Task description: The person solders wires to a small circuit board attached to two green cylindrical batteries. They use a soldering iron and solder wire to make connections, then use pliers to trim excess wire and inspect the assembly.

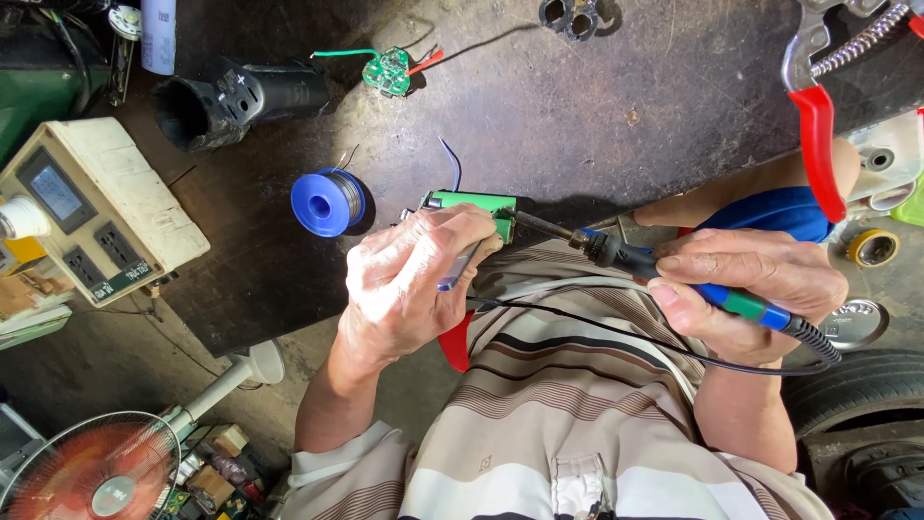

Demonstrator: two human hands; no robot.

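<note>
My left hand [409, 284] grips a green battery pack [472, 204] with a thin blue wire rising from it, held at the near edge of the dark workbench [539, 106]. My right hand [736, 289] is closed around the blue and green handle of a soldering iron [674, 274]. The iron's tip touches the right end of the battery pack. A black cord runs from the iron across my striped shirt. A blue spool of solder wire [327, 202] lies just left of the pack.
A black tool housing [231, 96] and a small green circuit board [388, 71] with wires lie farther back. A beige power unit with sockets [91, 217] stands left. Red-handled pliers [818, 125] hang at upper right. A fan [91, 472] stands on the floor.
</note>
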